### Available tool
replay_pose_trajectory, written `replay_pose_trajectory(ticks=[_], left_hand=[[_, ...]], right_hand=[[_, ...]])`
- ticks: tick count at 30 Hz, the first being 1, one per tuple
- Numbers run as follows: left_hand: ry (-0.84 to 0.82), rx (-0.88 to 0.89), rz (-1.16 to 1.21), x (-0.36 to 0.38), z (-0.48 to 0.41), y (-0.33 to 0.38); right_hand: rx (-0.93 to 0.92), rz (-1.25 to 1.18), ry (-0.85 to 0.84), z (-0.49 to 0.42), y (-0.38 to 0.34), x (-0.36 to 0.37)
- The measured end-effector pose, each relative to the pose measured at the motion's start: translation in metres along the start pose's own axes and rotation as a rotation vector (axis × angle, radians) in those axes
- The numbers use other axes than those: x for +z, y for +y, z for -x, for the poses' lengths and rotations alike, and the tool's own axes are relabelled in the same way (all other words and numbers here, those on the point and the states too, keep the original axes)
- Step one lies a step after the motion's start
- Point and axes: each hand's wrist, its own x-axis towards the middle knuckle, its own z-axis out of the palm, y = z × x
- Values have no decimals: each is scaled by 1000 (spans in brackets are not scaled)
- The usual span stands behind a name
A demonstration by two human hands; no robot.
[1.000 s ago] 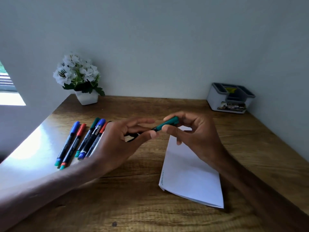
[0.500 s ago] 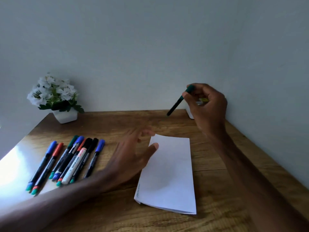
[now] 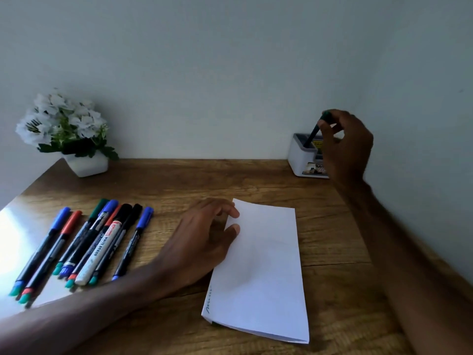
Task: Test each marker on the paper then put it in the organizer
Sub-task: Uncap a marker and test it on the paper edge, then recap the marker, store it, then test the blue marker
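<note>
My right hand (image 3: 345, 147) pinches the green-capped marker (image 3: 312, 134) by its top. The marker's lower end stands inside the white and grey organizer (image 3: 298, 157) at the back right corner. A folded white paper (image 3: 266, 272) lies in the middle of the desk, with a small green scribble near its front left corner. My left hand (image 3: 202, 242) rests with relaxed fingers on the paper's left edge. Several markers (image 3: 89, 242) with blue, red, green and black caps lie in a row on the left.
A white pot of white flowers (image 3: 69, 134) stands at the back left corner. The wooden desk (image 3: 179, 180) meets the wall at the back and on the right. A bright glare lies on the desk's left edge.
My right hand carried the green marker from above the paper to the organizer and lowered its tip in. My left hand let go of the marker and came down onto the paper's edge.
</note>
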Motion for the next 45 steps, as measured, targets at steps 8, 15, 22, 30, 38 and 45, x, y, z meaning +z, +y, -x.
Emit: replay_pose_trajectory(ticks=[8, 15, 22, 30, 38, 45], left_hand=[[2, 13, 33, 1, 1, -1], [3, 8, 14, 1, 0, -2], [15, 12, 5, 1, 0, -1], [27, 17, 5, 2, 1, -3], [121, 57, -62, -8, 4, 1], [162, 41, -356, -51, 25, -12]], right_hand=[[25, 112, -170, 19, 19, 14], [57, 113, -198, 23, 26, 19], [72, 85, -199, 24, 12, 11], [-63, 104, -216, 43, -47, 1], [-154, -138, -460, 91, -122, 11], [-221, -299, -623, 130, -171, 4]])
